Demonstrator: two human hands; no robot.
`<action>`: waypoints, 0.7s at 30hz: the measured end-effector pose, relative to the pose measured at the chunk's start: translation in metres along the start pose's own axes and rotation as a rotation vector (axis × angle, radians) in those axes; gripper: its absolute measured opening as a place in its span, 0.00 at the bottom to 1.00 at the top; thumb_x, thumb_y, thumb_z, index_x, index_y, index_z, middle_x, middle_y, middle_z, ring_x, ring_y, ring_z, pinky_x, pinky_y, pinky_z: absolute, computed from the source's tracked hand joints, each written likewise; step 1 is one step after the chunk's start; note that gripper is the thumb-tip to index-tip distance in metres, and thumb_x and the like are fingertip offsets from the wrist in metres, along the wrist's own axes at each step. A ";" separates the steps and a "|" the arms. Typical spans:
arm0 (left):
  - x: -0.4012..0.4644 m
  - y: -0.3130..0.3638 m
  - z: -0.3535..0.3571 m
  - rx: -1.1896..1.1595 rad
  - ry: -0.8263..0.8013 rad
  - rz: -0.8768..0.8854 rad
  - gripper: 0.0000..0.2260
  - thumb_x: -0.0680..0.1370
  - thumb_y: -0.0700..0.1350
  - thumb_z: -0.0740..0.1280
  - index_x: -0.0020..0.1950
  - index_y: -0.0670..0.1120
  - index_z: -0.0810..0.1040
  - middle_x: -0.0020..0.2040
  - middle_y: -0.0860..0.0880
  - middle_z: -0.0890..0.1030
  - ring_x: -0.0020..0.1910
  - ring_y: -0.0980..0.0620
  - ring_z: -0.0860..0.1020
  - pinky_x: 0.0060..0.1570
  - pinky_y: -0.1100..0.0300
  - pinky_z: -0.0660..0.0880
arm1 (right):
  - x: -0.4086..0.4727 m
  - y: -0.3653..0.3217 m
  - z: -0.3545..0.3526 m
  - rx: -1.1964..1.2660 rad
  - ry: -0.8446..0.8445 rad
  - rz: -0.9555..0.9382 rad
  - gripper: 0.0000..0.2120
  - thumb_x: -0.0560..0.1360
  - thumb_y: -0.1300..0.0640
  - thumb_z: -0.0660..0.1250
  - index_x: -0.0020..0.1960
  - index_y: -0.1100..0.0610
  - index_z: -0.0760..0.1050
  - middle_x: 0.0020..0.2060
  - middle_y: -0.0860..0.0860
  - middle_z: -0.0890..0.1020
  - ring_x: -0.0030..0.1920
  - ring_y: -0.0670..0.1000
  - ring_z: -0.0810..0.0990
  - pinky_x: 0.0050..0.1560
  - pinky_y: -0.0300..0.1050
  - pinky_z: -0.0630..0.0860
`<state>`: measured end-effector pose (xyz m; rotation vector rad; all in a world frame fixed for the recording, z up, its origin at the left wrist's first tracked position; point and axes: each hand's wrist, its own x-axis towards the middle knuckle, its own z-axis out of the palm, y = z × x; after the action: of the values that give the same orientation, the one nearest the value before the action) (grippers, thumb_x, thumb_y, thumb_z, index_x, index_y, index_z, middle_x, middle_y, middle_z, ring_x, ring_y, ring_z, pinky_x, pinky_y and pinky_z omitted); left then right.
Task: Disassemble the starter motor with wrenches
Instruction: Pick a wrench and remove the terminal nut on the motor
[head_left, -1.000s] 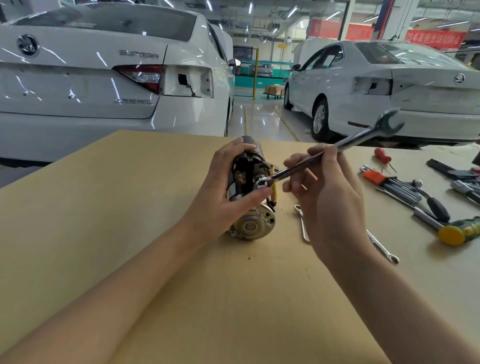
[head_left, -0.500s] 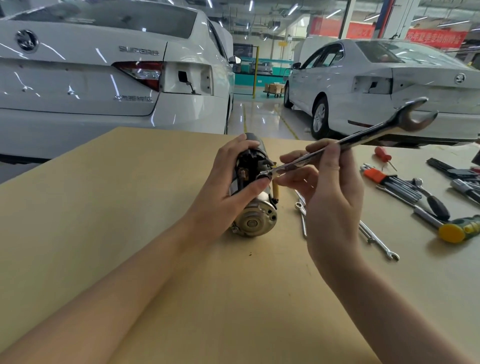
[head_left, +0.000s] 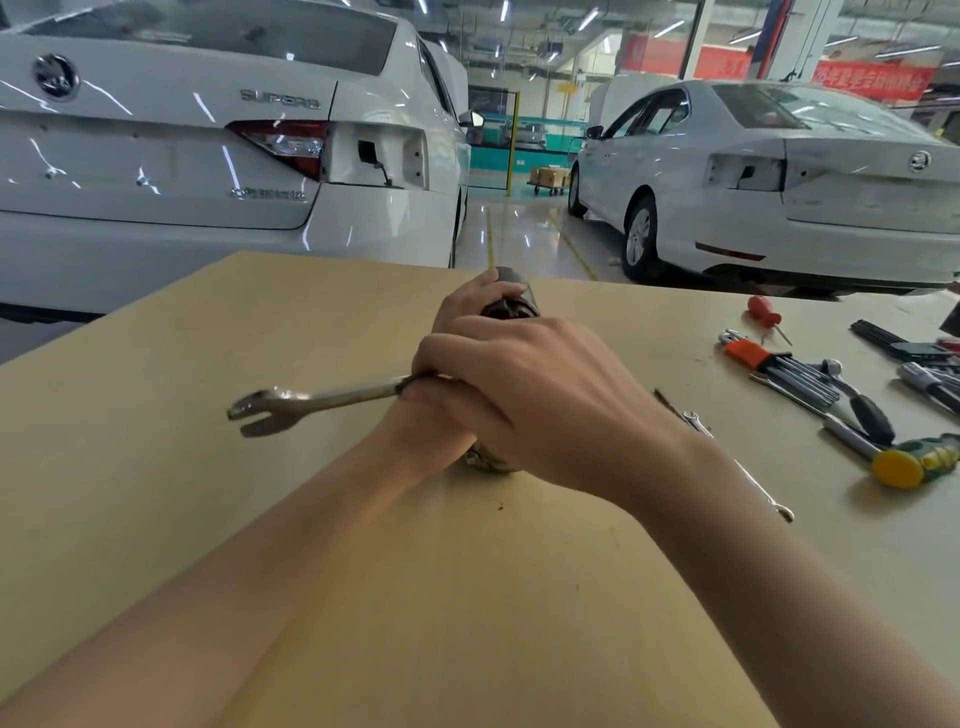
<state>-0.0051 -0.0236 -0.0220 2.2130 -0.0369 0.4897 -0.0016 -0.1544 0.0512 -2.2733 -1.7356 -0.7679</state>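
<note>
Wrench (head_left: 311, 402) swung left; right hand (head_left: 524, 395) now covers motor (head_left: 511, 299).

Right hand (head_left: 530, 395): your fingers curl around a wrench shaft, forearm crossing over the left wrist.
Left hand (head_left: 462, 306): mostly hidden beneath, your fingers wrapped over the motor's top.

Bare forearms, no sleeves
</note>
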 end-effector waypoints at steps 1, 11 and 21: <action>0.001 0.003 -0.001 0.026 -0.005 0.063 0.17 0.78 0.38 0.66 0.66 0.34 0.73 0.64 0.37 0.76 0.65 0.39 0.74 0.67 0.44 0.69 | -0.006 0.002 -0.001 0.156 0.119 -0.014 0.17 0.82 0.47 0.54 0.55 0.55 0.77 0.47 0.51 0.80 0.48 0.55 0.78 0.43 0.53 0.74; -0.002 0.017 -0.005 -0.203 0.105 0.248 0.28 0.68 0.60 0.69 0.65 0.62 0.65 0.73 0.56 0.62 0.73 0.60 0.63 0.71 0.61 0.65 | -0.034 0.015 0.018 1.546 0.907 0.849 0.09 0.84 0.59 0.52 0.47 0.59 0.67 0.32 0.54 0.80 0.24 0.49 0.69 0.25 0.42 0.69; 0.001 0.015 -0.004 -0.191 0.153 0.289 0.21 0.74 0.49 0.67 0.65 0.60 0.65 0.69 0.60 0.65 0.73 0.58 0.64 0.72 0.54 0.65 | -0.034 0.011 0.022 1.756 1.034 0.912 0.10 0.84 0.57 0.52 0.47 0.59 0.68 0.34 0.57 0.82 0.27 0.52 0.77 0.31 0.43 0.77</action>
<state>-0.0088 -0.0298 -0.0084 1.9857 -0.3131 0.7812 0.0088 -0.1769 0.0172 -0.7788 -0.2485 0.0288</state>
